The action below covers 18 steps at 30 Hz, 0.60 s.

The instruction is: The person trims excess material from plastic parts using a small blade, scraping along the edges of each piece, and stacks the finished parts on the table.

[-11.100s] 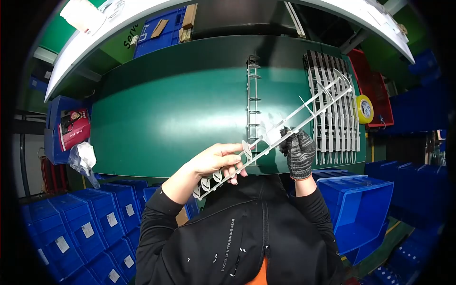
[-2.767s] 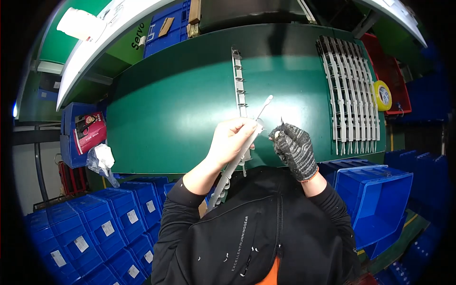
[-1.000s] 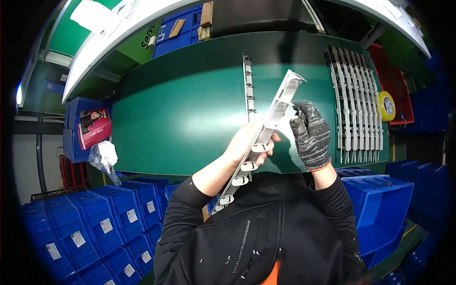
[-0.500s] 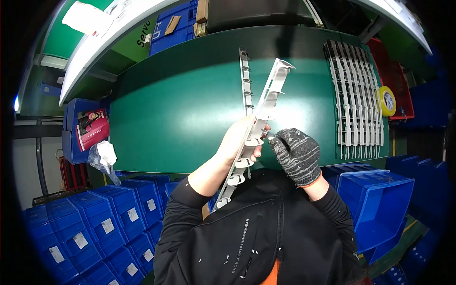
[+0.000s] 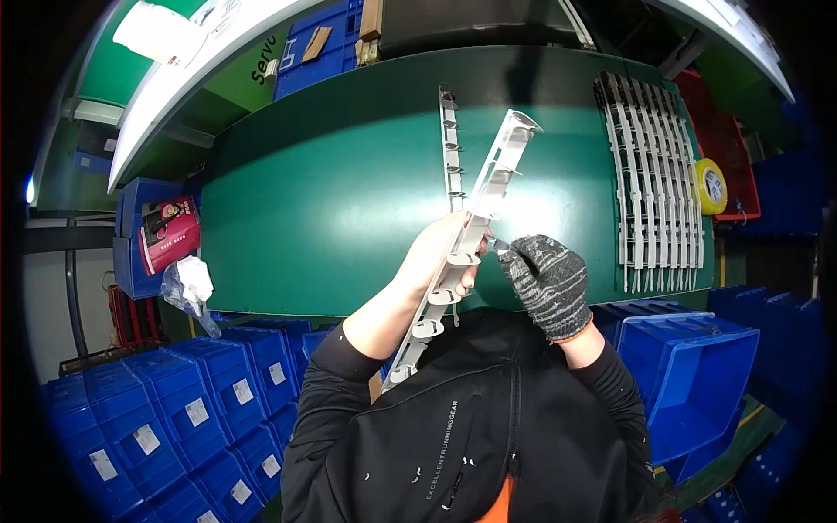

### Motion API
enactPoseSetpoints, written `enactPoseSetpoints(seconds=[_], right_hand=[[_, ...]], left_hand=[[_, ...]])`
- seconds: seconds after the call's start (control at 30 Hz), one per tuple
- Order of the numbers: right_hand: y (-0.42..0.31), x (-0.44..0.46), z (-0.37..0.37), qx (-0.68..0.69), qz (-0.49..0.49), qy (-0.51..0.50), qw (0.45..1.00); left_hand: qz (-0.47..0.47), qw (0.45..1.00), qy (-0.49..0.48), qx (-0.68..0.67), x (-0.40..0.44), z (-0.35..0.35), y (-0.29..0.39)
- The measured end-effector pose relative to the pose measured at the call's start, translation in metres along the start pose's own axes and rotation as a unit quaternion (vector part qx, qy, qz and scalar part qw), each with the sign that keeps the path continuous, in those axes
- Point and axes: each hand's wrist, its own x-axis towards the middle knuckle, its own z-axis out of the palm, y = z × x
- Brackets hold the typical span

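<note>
My bare left hand (image 5: 429, 253) is wrapped round a long white plastic strip (image 5: 501, 180) with a row of curved clips along it. The strip slants from my chest up over the table. My right hand (image 5: 549, 283), in a dark grey knitted glove, is closed in a pinch beside the strip's middle. From its fingertips a small grey blade-like tool (image 5: 500, 245) pokes out towards the strip; the rest of it is hidden in the glove. Beyond my left hand, a second similar strip (image 5: 452, 157) lies lengthwise on the green table (image 5: 323, 200).
Several strips (image 5: 654, 183) lie side by side at the table's right, next to a yellow tape roll (image 5: 713, 186) and a red bin (image 5: 728, 148). Blue crates (image 5: 192, 410) are stacked at lower left; an open blue crate (image 5: 697, 375) stands at lower right.
The lower part of the white strip has shifted slightly left. The right hand has moved barely, and the grey tip at its fingers now shows more clearly.
</note>
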Motion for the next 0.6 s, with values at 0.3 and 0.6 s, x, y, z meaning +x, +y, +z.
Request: enactPoseSetpoints(seconds=[0.3,0.6], right_hand=[[0.0039,-0.0007,-0.0036,0.006,0.025,-0.001,1.000],[0.0024,0.0001,0.0036,-0.007,0.003,-0.011,1.000]], left_hand=[[0.025,0.999,-0.017,0.012,0.0041,-0.0047,-0.0040],[0.010,1.000,0.016,0.020,0.0030,0.0017,0.0031]])
